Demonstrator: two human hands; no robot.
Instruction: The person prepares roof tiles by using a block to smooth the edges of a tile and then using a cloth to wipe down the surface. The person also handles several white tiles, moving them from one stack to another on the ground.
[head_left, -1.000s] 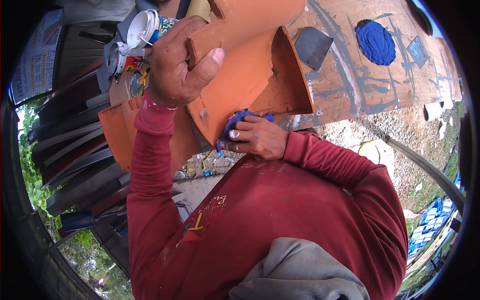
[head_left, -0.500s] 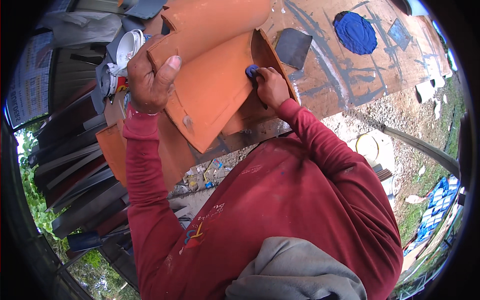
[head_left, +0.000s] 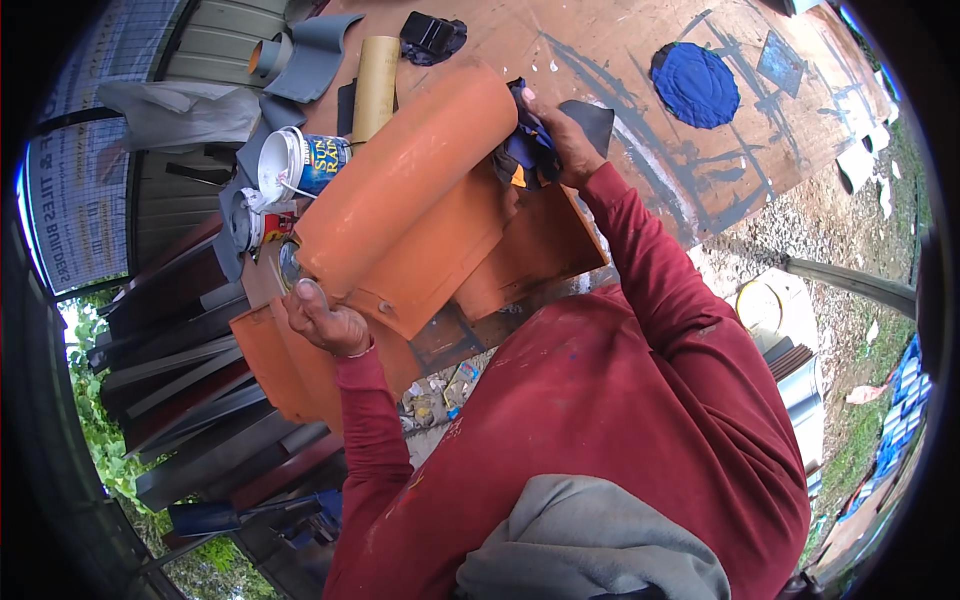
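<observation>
A curved orange roof tile [head_left: 410, 170] lies tilted over other orange tiles [head_left: 545, 245] on the table. At its upper right end, my right hand [head_left: 568, 140] grips a bunched dark blue cloth [head_left: 528, 150] against the tile; some orange-yellow shows in its folds. My left hand [head_left: 328, 318] is beside the tile's lower left end, thumb raised and fingers half curled. Nothing shows in that hand, and any contact with the tile's edge is hard to make out.
Left of the tile stand an open paint can [head_left: 285, 160] and a smaller can [head_left: 272, 222]. Behind are a brown cylinder [head_left: 375, 90], a black block [head_left: 430, 36] and grey tiles [head_left: 312, 60]. A round blue cloth [head_left: 695, 85] lies on the stained wooden table [head_left: 620, 50].
My left hand has left the tile's upper edge and moved down to its lower left end. My right hand has moved up to the far end, with the dark cloth. The top tile has shifted.
</observation>
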